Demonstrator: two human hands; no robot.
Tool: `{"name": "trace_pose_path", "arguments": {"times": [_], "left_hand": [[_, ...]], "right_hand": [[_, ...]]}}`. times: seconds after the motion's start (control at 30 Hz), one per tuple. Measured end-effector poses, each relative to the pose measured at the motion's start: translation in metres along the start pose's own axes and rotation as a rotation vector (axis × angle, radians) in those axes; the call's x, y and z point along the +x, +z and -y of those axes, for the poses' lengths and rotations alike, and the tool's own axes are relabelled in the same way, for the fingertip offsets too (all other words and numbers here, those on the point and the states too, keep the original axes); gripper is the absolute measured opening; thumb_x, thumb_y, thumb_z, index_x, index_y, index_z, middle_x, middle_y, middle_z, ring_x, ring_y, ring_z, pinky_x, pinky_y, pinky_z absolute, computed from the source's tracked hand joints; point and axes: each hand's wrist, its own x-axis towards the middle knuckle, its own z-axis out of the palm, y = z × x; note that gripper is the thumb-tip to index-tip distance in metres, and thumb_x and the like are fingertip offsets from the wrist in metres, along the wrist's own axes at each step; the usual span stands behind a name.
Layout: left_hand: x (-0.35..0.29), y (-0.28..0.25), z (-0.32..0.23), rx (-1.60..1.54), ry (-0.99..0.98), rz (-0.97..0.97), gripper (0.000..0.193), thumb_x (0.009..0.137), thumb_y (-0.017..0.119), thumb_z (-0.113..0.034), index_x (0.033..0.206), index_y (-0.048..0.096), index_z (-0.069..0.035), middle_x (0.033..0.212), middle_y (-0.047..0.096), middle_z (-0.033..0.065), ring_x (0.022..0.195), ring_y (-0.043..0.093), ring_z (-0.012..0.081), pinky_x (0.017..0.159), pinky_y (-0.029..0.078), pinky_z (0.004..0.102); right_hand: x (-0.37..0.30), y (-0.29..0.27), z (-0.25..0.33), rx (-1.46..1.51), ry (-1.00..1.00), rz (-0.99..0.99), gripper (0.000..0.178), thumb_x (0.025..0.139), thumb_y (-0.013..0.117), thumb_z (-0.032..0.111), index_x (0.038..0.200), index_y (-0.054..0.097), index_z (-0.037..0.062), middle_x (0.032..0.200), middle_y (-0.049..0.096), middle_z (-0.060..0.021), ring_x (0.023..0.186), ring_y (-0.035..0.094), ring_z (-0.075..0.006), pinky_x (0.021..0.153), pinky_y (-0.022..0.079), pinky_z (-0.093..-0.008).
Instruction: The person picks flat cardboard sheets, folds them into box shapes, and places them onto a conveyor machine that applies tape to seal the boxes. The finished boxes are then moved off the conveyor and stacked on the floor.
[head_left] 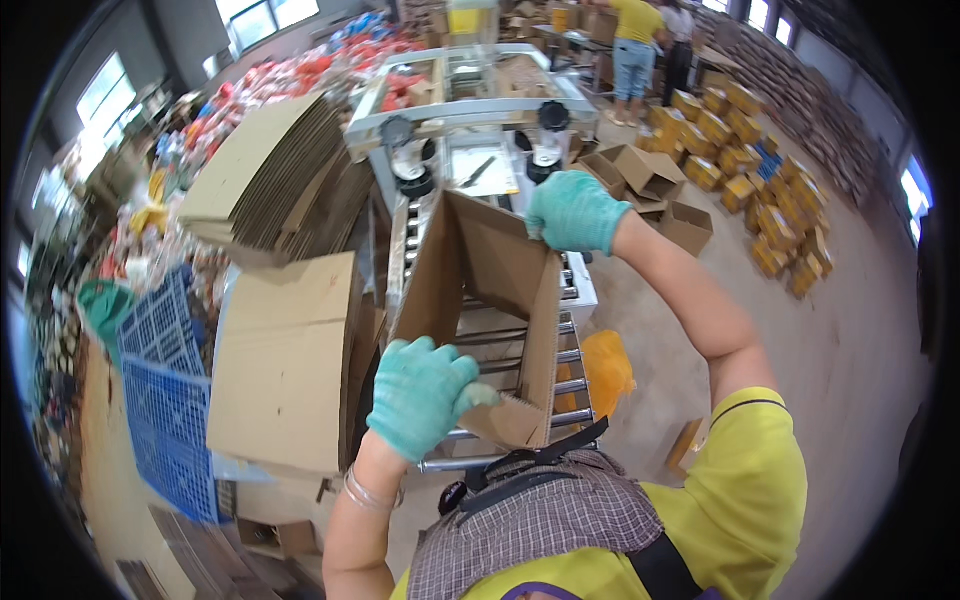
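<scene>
Gripping the near lower corner of the box (490, 300), the left hand (420, 395) has its gloved fingers (455, 365) curled tight over the flap edge; the right hand (572, 210) is closed over the far upper corner, fingers folded onto the rim; both wear green knit gloves. The box is an unsealed brown carton, part opened and tilted, held above the roller track (520, 345) that runs toward the taping machine (465, 110); the bottom looks open, rollers showing through. In my judgement the step is squaring the carton; it would go best with both corners pulled evenly so the walls stand true, flaps tucked flat, and the box set straight on the rollers, not skewed. Left of the track, flat blanks (290, 360) lean near blue crates (165, 400); a taller stack (275, 170) rests behind. Small made-up boxes (740, 150) lie about the floor at right; two people (650, 45) stand at the far end.
</scene>
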Motion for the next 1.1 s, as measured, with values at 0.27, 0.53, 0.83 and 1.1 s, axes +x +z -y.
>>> {"name": "trace_pose_path", "arguments": {"times": [0.27,0.53,0.83,1.1], "left_hand": [[0.019,0.070,0.021,0.017,-0.174,0.503,0.030,0.087,0.055,-0.039,0.076,0.068,-0.015,0.078,0.066,0.0082,0.080,0.063,0.0264,0.066,0.046,0.0397],[-0.013,-0.012,0.026,0.217,-0.281,-0.399,0.053,0.077,0.067,-0.028,0.123,0.055,-0.004,0.126,0.052,0.0190,0.114,0.049,0.0370,0.099,0.035,0.0471],[-0.005,0.071,-0.035,-0.179,-0.052,-0.039,0.063,0.082,0.061,-0.039,0.126,0.047,0.005,0.130,0.048,0.0221,0.127,0.038,0.0401,0.109,0.026,0.0493],[0.090,0.126,0.014,-0.166,-0.174,-0.268,0.042,0.080,0.060,-0.018,0.116,0.054,0.003,0.120,0.055,0.0206,0.118,0.047,0.0365,0.104,0.034,0.0441]], "right_hand": [[-0.001,0.004,0.001,0.242,-0.146,0.483,0.019,0.069,0.067,0.019,0.086,0.075,0.0186,0.081,0.070,-0.0084,0.072,0.067,-0.0220,0.068,0.053,-0.0339],[0.044,0.155,0.076,0.077,0.073,-0.451,0.070,0.079,0.064,0.025,0.139,0.035,0.0053,0.138,0.041,-0.0197,0.131,0.035,-0.0368,0.108,0.027,-0.0476],[-0.012,0.112,0.067,0.963,0.363,-0.639,0.049,0.086,0.057,0.011,0.131,0.046,-0.0008,0.132,0.049,-0.0181,0.122,0.049,-0.0288,0.101,0.039,-0.0349],[-0.051,0.130,0.080,0.644,0.310,-0.692,0.041,0.089,0.057,0.028,0.120,0.054,0.0018,0.122,0.053,-0.0213,0.117,0.047,-0.0395,0.101,0.036,-0.0441]]}}
